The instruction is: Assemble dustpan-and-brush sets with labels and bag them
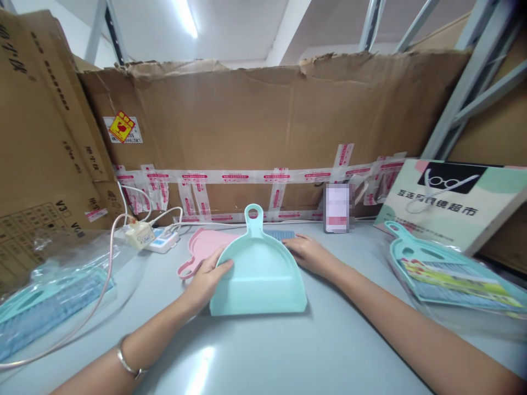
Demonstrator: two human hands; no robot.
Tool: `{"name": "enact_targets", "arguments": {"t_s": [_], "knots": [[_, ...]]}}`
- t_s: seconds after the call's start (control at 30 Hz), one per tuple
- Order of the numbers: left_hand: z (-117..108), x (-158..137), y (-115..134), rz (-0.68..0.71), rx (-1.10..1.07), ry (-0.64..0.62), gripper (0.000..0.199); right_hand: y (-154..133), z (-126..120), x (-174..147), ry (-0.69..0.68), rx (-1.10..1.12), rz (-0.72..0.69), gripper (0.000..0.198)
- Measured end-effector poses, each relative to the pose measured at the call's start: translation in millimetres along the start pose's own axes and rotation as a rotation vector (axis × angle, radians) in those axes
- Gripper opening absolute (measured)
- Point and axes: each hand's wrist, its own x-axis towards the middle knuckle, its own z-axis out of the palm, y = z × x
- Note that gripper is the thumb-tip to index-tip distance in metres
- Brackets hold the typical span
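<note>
indoors, grey tabletop point(263, 351), taped cardboard wall point(267, 109), metal shelving point(465, 82)

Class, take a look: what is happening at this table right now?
A person sits at a grey table. The left hand grips the left edge of a teal dustpan lying flat. The right hand rests at its right rim, by a blue brush. A pink dustpan lies just behind.
</note>
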Motion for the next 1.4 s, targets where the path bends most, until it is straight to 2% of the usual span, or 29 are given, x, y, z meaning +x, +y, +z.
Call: {"name": "enact_targets", "arguments": {"t_s": [0.1, 0.23, 0.3, 0.4, 0.47, 0.53, 0.6, 0.67, 0.73, 0.83, 0.97, 1.17, 1.4], "knots": [[2.5, 0.3, -2.2, 0.018, 0.006, -0.011, 0.056, 4.8, -4.6, 4.2, 0.126, 0.055, 0.059, 0.022], [4.9, -0.5, -2.9, 0.039, 0.003, -0.011, 0.056, 16.4, -29.8, 3.0, 0.406, 0.089, 0.233, 0.020], [5.6, -1.0, -2.5, 0.053, 0.002, -0.001, 0.057, 25.0, -48.5, -0.7, 0.620, 0.159, 0.349, 0.018], [6.4, -0.7, -2.5, 0.066, 0.006, 0.013, 0.057, 33.7, -75.4, -5.6, 1.010, 0.370, 0.497, 0.025], [7.0, 0.3, -3.4, 0.061, 0.009, 0.040, 0.057, 29.9, -86.7, -5.9, 1.136, 0.493, 0.521, 0.030], [7.9, 1.5, -4.7, 0.045, 0.007, 0.066, 0.056, 14.0, -90.0, -3.7, 1.093, 0.568, 0.504, 0.033], [9.0, 2.4, -6.1, 0.025, -0.003, 0.084, 0.056, -12.8, -85.9, -0.3, 0.908, 0.667, 0.503, 0.034], [10.3, 2.9, -7.7, 0.018, -0.024, 0.081, 0.055, -44.0, -77.3, 2.8, 0.611, 0.760, 0.502, 0.031], [11.4, 3.0, -9.3, 0.034, -0.039, 0.076, 0.054, -71.1, -67.2, 4.9, 0.405, 0.802, 0.487, 0.030], [13.1, 2.7, -10.8, 0.055, -0.041, 0.066, 0.052, -92.2, -54.7, 6.3, 0.272, 0.768, 0.485, 0.028], [16.3, 1.3, -9.3, 0.061, -0.042, 0.014, 0.050, -91.8, -48.2, 6.7, 0.199, 0.713, 0.509, 0.026], [21.3, -2.8, -3.2, 0.091, 0.047, -0.028, 0.048, -91.2, -44.8, 6.4, 0.223, 0.675, 0.493, 0.024], [20.2, -1.5, -5.6, 0.109, 0.126, -0.042, 0.049, -96.1, -33.2, 4.6, 0.389, 0.450, 0.331, 0.016]]}}
